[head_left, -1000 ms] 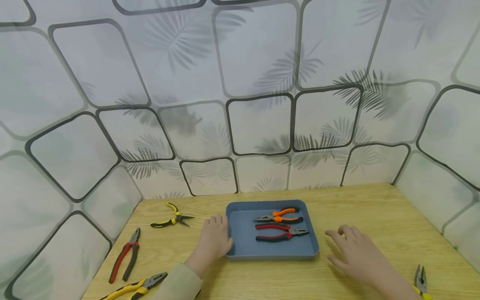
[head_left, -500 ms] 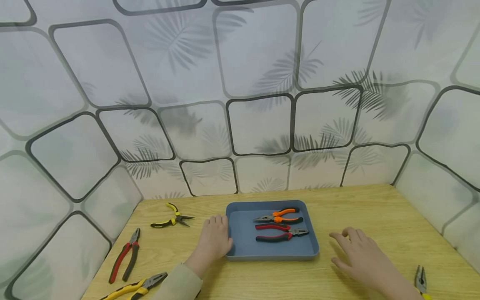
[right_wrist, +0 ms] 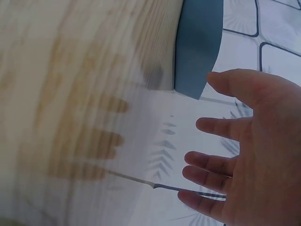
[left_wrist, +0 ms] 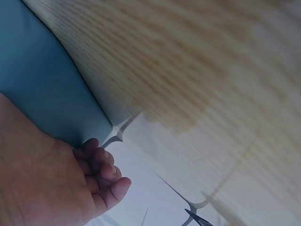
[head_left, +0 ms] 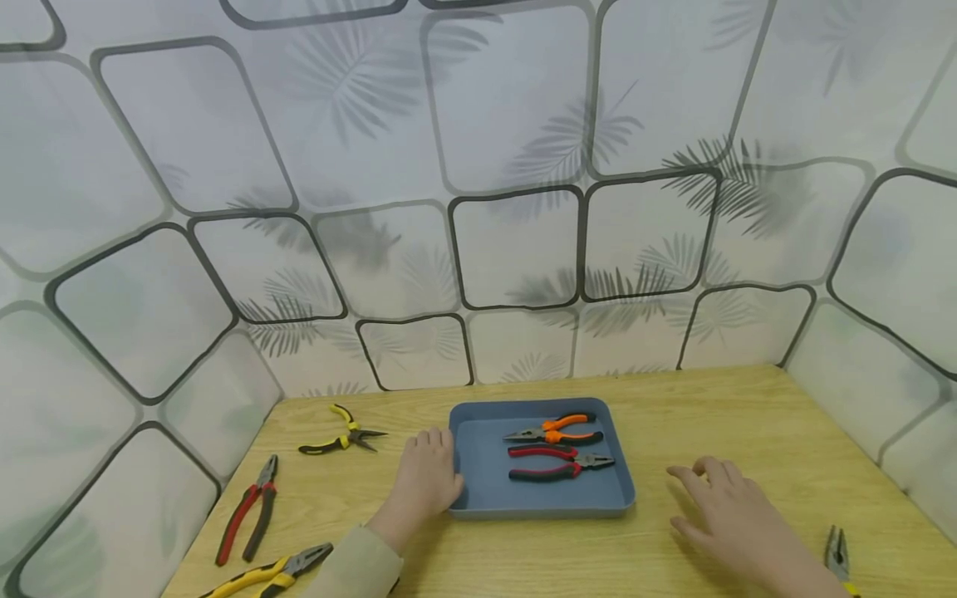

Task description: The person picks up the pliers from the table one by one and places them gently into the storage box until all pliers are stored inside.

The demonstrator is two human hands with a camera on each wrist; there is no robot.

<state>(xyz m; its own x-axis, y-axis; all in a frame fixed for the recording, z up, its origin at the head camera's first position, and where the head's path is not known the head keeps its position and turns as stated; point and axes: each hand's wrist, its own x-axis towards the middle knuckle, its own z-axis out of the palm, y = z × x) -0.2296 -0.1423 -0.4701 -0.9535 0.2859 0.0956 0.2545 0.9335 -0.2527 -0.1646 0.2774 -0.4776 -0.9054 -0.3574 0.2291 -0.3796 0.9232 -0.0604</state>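
My left hand [head_left: 428, 473] holds the left rim of a blue-grey tray [head_left: 493, 503], its thumb over the edge. In the left wrist view, that hand's curled fingers [left_wrist: 110, 172] show beside the outer wall; the thumb is hidden. Inside the tray lie orange-and-black long-nose pliers [head_left: 557, 433] and, in front of them, red-and-black pliers [head_left: 549, 473]. To the tray's right, my right hand [head_left: 728, 511] hovers apart from it, holding nothing. Its fingers [right_wrist: 209, 162] are spread and relaxed in the right wrist view.
On the wooden table [head_left: 553, 552], yellow-and-black small pliers [head_left: 347, 436], red-and-grey pliers [head_left: 256, 507] and larger yellow-and-black pliers [head_left: 284, 569] lie at the left. Another pair of pliers [head_left: 837, 556] lies at the right front. A patterned wall covering [head_left: 523, 249] encloses the back and sides.
My right hand has drifted a little to the right, away from the tray. The left hand, the tray and the pliers stay in place.
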